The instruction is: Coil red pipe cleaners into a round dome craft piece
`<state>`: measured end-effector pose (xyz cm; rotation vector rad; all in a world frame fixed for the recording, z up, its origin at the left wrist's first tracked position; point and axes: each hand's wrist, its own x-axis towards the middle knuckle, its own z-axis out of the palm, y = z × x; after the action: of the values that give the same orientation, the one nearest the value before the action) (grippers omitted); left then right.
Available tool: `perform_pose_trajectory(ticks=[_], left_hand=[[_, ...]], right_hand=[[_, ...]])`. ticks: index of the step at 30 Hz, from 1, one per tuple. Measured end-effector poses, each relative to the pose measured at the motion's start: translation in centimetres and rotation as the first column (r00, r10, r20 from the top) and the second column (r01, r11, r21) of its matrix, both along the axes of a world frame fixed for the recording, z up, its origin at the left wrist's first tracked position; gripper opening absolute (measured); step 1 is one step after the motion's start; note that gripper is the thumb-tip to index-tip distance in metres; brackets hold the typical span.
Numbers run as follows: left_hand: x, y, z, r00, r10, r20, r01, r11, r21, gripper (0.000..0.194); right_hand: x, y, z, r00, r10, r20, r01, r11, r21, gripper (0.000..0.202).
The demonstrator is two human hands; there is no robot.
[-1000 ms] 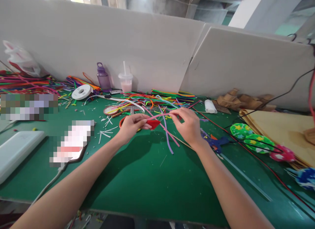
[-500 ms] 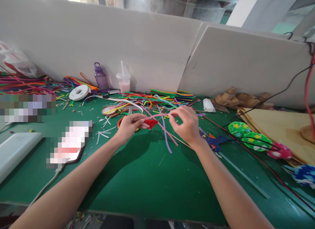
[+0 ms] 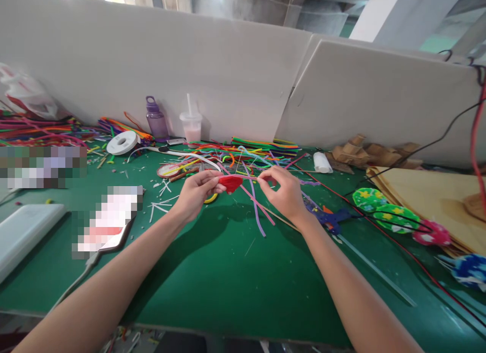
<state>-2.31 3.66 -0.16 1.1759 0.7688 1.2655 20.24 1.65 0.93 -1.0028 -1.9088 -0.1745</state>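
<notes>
A red fuzzy piece [image 3: 230, 183] is pinched at its left end by my left hand [image 3: 198, 191]. A pink pipe cleaner [image 3: 248, 178] runs along its top edge and out to the right. My right hand [image 3: 281, 191] has its thumb and forefinger closed on the free end of that pink strand. Both hands are above the green table. Behind and below them, a pink and a purple pipe cleaner [image 3: 253, 206] cross on the table. The far end of the pink strand is hidden by my left fingers.
Loose pipe cleaners [image 3: 266, 146] lie behind the hands, near a purple bottle [image 3: 157, 121] and a lidded cup [image 3: 191, 125]. A phone [image 3: 114, 216] lies left; blue-handled pliers [image 3: 330, 219], cables and round fuzzy pieces [image 3: 395, 218] are right.
The red piece has turned so more of its face shows, and the pink strand now lies along its top edge. My right hand has shifted slightly left, still pinching the strand.
</notes>
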Motion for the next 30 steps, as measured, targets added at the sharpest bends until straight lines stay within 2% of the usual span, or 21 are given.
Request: perform_pose_trajectory(ticks=[5, 13, 18, 23, 26, 30], left_hand=[[0.1, -0.1, 0.1, 0.999, -0.04, 0.007, 0.04, 0.999, 0.0, 0.018], [0.1, -0.1, 0.2, 0.999, -0.042, -0.023, 0.043, 0.999, 0.033, 0.017], [0.1, 0.0, -0.1, 0.991, 0.01, -0.133, 0.006, 0.993, 0.122, 0.019], [0.6, -0.6, 0.0, 0.973, -0.031, -0.23, 0.064, 0.988, 0.137, 0.022], [0.8, -0.9, 0.0, 0.977, -0.023, -0.212, 0.048, 0.992, 0.114, 0.038], [0.8, -0.6, -0.1, 0.986, 0.05, -0.16, -0.035, 0.995, 0.098, 0.062]], right_hand=[[0.2, 0.2, -0.2, 1.0, -0.001, -0.029, 0.0, 1.0, -0.019, 0.01], [0.3, 0.3, -0.2, 0.999, -0.006, -0.043, 0.005, 1.0, -0.028, 0.011], [0.1, 0.2, -0.1, 0.998, 0.039, -0.041, -0.041, 0.997, -0.072, 0.009], [-1.3, -0.5, -0.5, 0.996, 0.09, 0.016, -0.086, 0.982, -0.17, 0.012], [-1.7, -0.9, -0.5, 0.998, 0.064, 0.026, -0.061, 0.991, -0.118, 0.016], [-0.9, -0.8, 0.0, 0.988, -0.084, -0.13, 0.083, 0.996, -0.013, 0.017]])
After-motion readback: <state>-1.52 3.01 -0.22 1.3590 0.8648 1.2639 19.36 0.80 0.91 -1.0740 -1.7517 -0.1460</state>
